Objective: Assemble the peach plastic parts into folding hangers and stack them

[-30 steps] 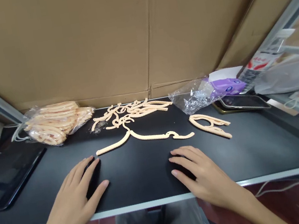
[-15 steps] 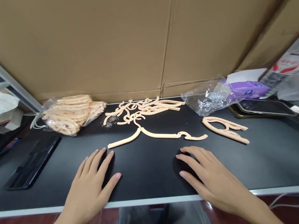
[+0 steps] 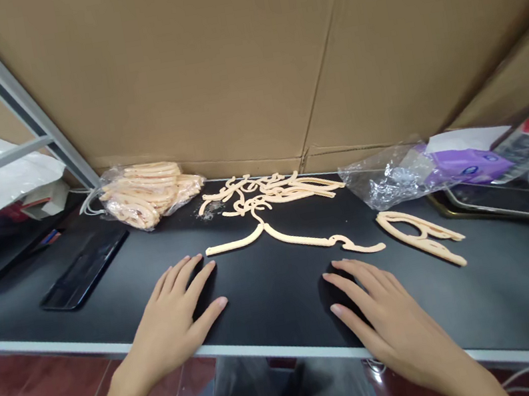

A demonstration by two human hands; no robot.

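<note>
My left hand (image 3: 173,321) lies flat and open on the black table (image 3: 270,291), fingers stretched forward, holding nothing. My right hand (image 3: 386,316) also rests flat and open on the table, empty. Just beyond my fingertips lies an unfolded beige plastic hanger (image 3: 291,237). A folded beige hanger (image 3: 420,236) sits to the right of it. Behind them is a loose pile of beige hanger parts (image 3: 268,192).
A clear bag of beige hangers (image 3: 147,194) lies at the back left. A black tray (image 3: 85,272) sits on the left. A crumpled clear bag (image 3: 387,177), a purple pack (image 3: 466,164) and a dark tray (image 3: 498,199) are at the right. Cardboard (image 3: 241,60) walls the back.
My hands have stayed flat on the table. The view has swung toward the left, so everything sits further right in the picture.
</note>
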